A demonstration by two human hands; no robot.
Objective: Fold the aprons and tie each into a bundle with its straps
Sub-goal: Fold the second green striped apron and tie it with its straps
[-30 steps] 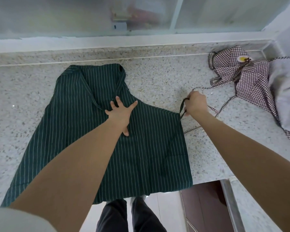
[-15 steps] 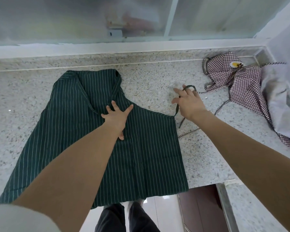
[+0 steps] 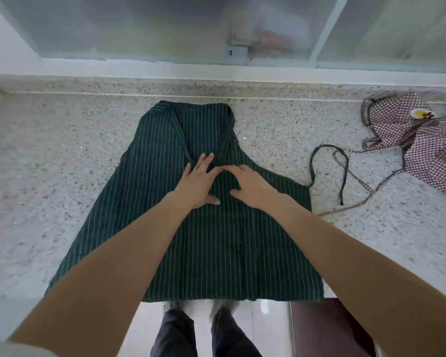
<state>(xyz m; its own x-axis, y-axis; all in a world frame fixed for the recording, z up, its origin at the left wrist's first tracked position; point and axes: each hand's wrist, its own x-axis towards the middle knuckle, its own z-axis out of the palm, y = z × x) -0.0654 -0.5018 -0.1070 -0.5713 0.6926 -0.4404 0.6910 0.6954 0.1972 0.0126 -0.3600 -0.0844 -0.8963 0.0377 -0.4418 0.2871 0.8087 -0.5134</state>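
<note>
While both palms press flat on it, the green apron lies spread on the counter, hem overhanging the near edge. Left hand and right hand rest side by side, fingers straight, gripping nothing. Its strap loops loose beyond the right hand. Farther right lies a crumpled checked apron.

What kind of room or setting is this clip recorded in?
Probably a kitchen or utility area: a speckled stone countertop runs along a frosted sliding window, a dark cabinet sits below, and a green striped apron and a checked apron lie on it.
</note>
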